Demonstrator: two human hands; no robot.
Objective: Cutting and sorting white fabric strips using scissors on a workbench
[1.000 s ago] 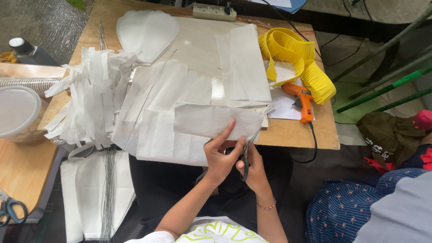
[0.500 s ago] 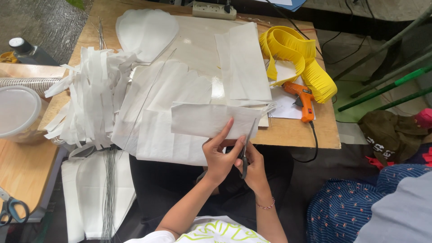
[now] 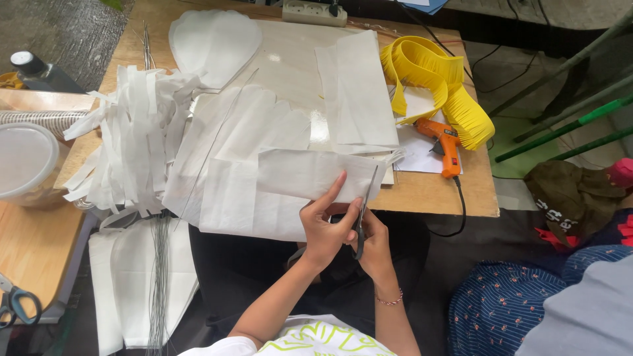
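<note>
My left hand [image 3: 324,227] pinches the lower right edge of a folded white paper strip [image 3: 310,175], index finger stretched up along it. My right hand [image 3: 374,240] grips a pair of scissors [image 3: 364,211] whose blades point up into the strip's right end. Both hands hover at the front edge of the wooden table [image 3: 422,194], above my dark lap. Under the strip lie more white paper sheets [image 3: 237,151].
A heap of cut white paper strips [image 3: 135,142] lies at the left, thin wires [image 3: 158,283] hang below it. Yellow fringed paper [image 3: 432,79] and an orange glue gun [image 3: 443,144] lie right. A power strip [image 3: 315,12] sits far back. Another person's blue patterned clothing [image 3: 521,296] is at the right.
The paper strip has shifted slightly left and the scissor blades have worked further up into its right end. The hands stay in nearly the same place.
</note>
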